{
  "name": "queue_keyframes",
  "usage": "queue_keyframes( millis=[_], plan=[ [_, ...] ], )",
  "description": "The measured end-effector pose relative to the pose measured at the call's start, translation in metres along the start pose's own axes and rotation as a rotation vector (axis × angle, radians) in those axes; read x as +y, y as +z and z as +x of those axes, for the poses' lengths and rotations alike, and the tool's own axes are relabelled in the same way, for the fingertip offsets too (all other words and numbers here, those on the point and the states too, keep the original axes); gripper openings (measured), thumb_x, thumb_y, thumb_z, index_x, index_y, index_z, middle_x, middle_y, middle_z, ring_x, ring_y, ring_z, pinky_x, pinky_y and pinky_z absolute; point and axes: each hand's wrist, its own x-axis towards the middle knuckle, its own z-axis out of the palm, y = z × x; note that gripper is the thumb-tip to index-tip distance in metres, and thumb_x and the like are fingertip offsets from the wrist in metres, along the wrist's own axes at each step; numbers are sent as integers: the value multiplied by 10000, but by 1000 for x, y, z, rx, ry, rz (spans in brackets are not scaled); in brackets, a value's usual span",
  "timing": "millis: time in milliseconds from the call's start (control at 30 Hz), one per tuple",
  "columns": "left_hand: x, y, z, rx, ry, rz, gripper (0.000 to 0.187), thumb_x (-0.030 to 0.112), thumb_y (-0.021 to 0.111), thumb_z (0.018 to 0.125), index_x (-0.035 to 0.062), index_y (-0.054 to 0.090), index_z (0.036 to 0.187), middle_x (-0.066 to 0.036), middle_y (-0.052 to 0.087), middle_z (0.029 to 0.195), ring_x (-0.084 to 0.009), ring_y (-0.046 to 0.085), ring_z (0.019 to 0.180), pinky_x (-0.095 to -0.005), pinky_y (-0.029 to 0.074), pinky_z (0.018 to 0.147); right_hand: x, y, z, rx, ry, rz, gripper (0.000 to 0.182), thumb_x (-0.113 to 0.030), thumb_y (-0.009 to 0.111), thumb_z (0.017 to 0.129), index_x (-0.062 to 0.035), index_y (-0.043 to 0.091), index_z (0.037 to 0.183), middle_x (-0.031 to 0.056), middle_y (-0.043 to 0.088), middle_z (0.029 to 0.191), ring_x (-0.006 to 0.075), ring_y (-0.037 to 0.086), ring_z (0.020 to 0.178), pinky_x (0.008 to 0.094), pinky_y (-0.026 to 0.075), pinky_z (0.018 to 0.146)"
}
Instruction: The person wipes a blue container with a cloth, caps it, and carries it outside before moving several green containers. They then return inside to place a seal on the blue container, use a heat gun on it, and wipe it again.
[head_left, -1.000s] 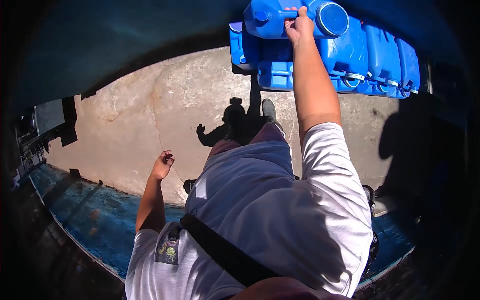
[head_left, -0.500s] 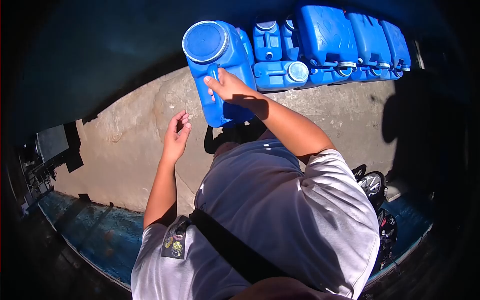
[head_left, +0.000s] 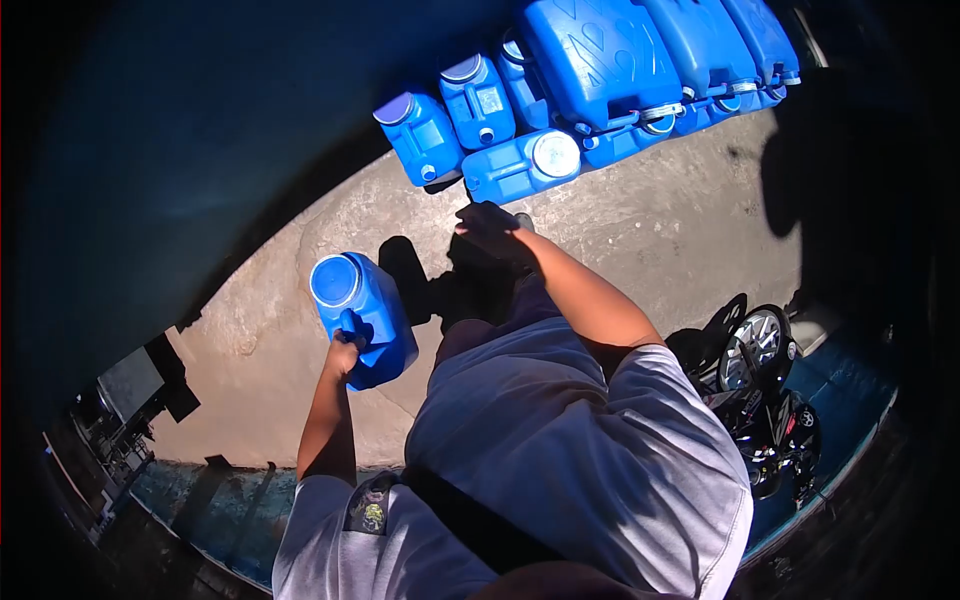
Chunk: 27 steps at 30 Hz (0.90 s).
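My left hand is closed around the handle of a blue plastic water jug. The jug has a wide round lid and hangs at my left side, lid tilted up and away. My right hand reaches forward, empty, in shadow, with its fingers loosely stretched out. Just beyond it, a blue jug with a white-rimmed lid lies on its side. Two upright blue jugs, a left one and a taller-looking one, stand behind that.
Large blue containers are stacked on other jugs at the far right of the row. A dark wall runs along the left. Sunlit concrete floor lies before me. A motorcycle wheel is at my right.
The jug has passed from my right hand to my left and moved down to my left side. My right hand has let go. An upright jug behind it is now uncovered.
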Motion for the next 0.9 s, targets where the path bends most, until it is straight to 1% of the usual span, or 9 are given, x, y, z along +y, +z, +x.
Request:
queue_keyframes(
  millis=[133, 200, 333, 433, 567, 633, 700, 800, 900],
  plan=[
    [-47, -10, 75, -87, -149, -91, 560, 127, 671, 790, -26, 413, 1263, -201, 569, 1127, -300, 603, 970, -446, 511, 815, 125, -117, -15, 646, 511, 215, 280, -207, 621, 885, 27, 609, 1037, 147, 659, 921, 219, 636, 828, 336, 498, 769],
    [33, 16, 67, 96, -437, 198, 568, 139, 665, 800, 5, 411, 1289, -208, 571, 1167, -324, 606, 1013, -469, 519, 826, 196, -153, -10, 837, 639, 406, 363, -247, 636, 900, -6, 549, 1158, 53, 619, 887, 130, 566, 777, 260, 461, 722],
    [59, 49, 149, 219, -412, 256, 585, 228, 673, 815, 10, 410, 1290, -225, 561, 1208, -358, 603, 1042, -480, 524, 836, 261, -206, 9, 1004, 1011, 820, 715, -398, 673, 853, -9, 347, 1356, 178, 479, 1291, 270, 502, 1154, 401, 400, 964],
    [70, 68, 228, 129, -263, 96, 563, 288, 663, 833, 90, 364, 1267, -202, 571, 1138, -373, 579, 1019, -631, 486, 642, 275, -216, 29, 939, 834, 1248, 759, -494, 649, 849, -49, 331, 1374, 191, 390, 1395, 354, 411, 1259, 443, 221, 1110],
    [135, 102, 303, 156, -41, -32, 365, 214, 626, 902, 90, 394, 1154, -67, 571, 804, -190, 572, 666, -369, 468, 488, 287, -213, 58, 1117, 543, 1436, 424, -394, 586, 932, -55, 538, 1181, 100, 604, 1149, 290, 566, 1054, 485, 430, 941],
    [146, 106, 350, 199, 144, 56, 464, 193, 612, 923, 61, 352, 1284, -148, 594, 1115, -221, 619, 890, -371, 525, 719, 236, -225, 44, 1149, 433, 1464, 421, -382, 579, 939, -33, 544, 1172, 86, 615, 1144, 269, 572, 1067, 461, 436, 957],
    [153, 102, 394, 297, 207, 97, 539, 162, 633, 890, 54, 340, 1331, -204, 605, 1171, -322, 619, 1032, -387, 475, 887, 211, -223, 11, 1243, 444, 1234, 470, -389, 553, 950, -25, 513, 1246, 101, 585, 1233, 282, 546, 1145, 460, 412, 1011],
    [190, 94, 401, 411, 479, 173, 610, 56, 609, 861, 26, 299, 1385, -253, 556, 1254, -360, 559, 1160, -404, 432, 975, 170, -212, -143, 1085, 352, 1013, 510, -365, 467, 990, -60, 388, 1391, 142, 523, 1312, 287, 542, 1168, 450, 454, 980],
    [178, 82, 411, 235, 448, 100, 700, 35, 589, 865, 4, 207, 1451, -266, 441, 1381, -333, 465, 1279, -363, 359, 1068, 146, -222, -276, 1040, 399, 799, 444, -290, 489, 971, -24, 433, 1321, 125, 559, 1240, 249, 570, 1098, 395, 477, 922]
  ],
)
